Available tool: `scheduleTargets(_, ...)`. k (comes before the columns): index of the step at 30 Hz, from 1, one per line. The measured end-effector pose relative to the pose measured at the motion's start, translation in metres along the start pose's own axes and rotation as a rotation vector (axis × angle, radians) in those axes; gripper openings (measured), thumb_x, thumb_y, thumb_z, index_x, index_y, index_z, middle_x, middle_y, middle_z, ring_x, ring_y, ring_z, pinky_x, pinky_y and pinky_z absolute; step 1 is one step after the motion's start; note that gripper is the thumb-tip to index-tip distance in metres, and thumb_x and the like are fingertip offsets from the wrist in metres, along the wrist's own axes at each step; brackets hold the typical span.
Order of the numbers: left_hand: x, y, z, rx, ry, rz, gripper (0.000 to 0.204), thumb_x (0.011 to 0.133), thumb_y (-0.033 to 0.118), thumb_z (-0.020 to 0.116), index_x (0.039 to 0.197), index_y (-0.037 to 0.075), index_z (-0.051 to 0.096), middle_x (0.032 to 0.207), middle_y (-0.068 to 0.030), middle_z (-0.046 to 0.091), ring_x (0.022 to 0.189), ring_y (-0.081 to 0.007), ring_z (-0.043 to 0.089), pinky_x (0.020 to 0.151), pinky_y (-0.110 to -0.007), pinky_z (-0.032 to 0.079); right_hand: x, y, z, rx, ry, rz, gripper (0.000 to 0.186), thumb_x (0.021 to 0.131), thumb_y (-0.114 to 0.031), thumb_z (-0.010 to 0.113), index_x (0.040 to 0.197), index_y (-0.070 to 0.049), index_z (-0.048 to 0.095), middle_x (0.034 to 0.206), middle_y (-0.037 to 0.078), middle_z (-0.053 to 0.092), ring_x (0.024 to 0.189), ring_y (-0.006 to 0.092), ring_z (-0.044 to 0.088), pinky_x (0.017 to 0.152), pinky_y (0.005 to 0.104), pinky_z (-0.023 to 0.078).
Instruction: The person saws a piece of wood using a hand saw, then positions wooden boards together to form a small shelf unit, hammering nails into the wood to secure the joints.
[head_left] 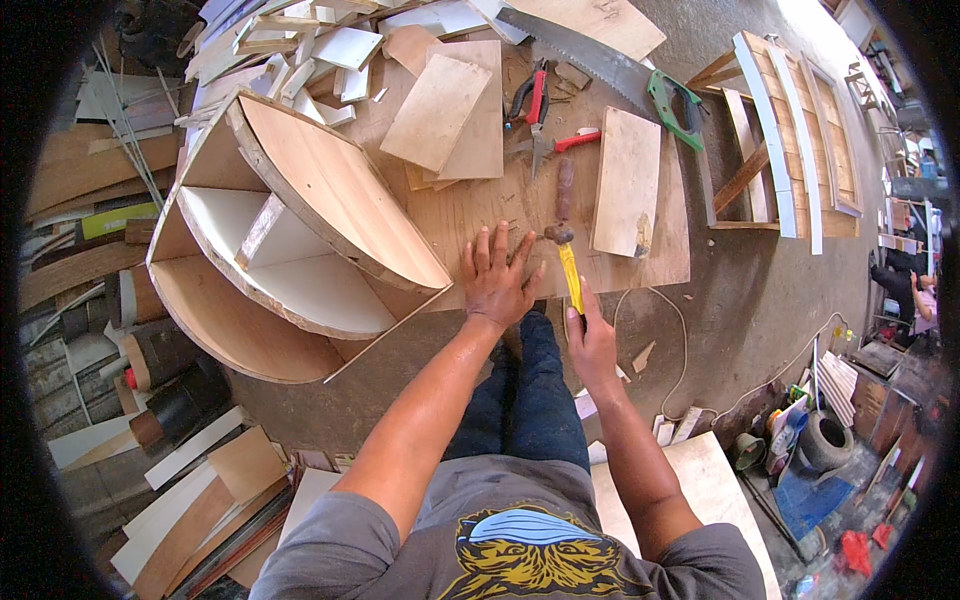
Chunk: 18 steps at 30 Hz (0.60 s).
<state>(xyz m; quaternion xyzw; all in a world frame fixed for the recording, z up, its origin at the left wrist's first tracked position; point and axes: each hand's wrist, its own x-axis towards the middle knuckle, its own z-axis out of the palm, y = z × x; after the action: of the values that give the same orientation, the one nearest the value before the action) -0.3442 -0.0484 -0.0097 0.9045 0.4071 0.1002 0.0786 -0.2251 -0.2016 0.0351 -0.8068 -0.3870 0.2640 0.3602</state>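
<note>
Head: yellow tool [572,277] in right hand [594,345]

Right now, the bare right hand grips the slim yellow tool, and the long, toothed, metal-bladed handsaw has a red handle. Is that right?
Not quite. The head view shows the handsaw has a green handle, not a red one. The right hand does grip the slim yellow tool.

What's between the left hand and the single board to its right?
The head view shows a dark hammer-like head there, a brown handle just beyond it and, nearer, a yellow handle in the right hand.
</note>
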Motion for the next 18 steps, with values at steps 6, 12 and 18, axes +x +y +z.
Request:
scheduleTargets(6, -0.001, -0.002, 0.001, -0.025, -0.02, -0.008, 0.059, 0.1, 0.055, 0.055, 0.154, 0.031, 0.052, 0.163, -0.0135, 0.037, 0.15, -0.0426, 0.03, 0.122, -0.06, 0.022, -0.006, -0.001, 0.013, -0.058, 0.0, -0.017, 0.056, 0.107, -0.02, 0.057, 0.16, -0.014, 0.041, 0.111, 0.027, 0.071, 0.094, 0.0452, 0.072, 0.076, 0.0511, 0.057)
scheduleTargets(12, -0.001, -0.002, 0.002, -0.037, 0.001, 0.004, 0.06, 0.1, 0.054, 0.054, 0.155, 0.03, 0.052, 0.162, -0.0143, 0.039, 0.149, -0.043, 0.031, 0.121, -0.061, 0.025, -0.006, -0.002, 0.014, -0.179, 0.049, -0.102, 0.057, 0.107, -0.019, 0.056, 0.161, -0.013, 0.038, 0.103, 0.025, 0.072, 0.084, 0.0442, 0.071, 0.072, 0.051, 0.056)
scheduleTargets(18, -0.001, -0.003, 0.009, -0.065, 0.075, 0.016, 0.059, 0.1, 0.053, 0.055, 0.154, 0.029, 0.053, 0.162, -0.0146, 0.039, 0.148, -0.0432, 0.033, 0.12, -0.059, 0.026, -0.011, -0.011, 0.008, -0.15, 0.125, -0.149, 0.058, 0.107, -0.021, 0.056, 0.161, -0.014, 0.038, 0.092, 0.024, 0.07, 0.078, 0.0443, 0.07, 0.066, 0.0526, 0.055)
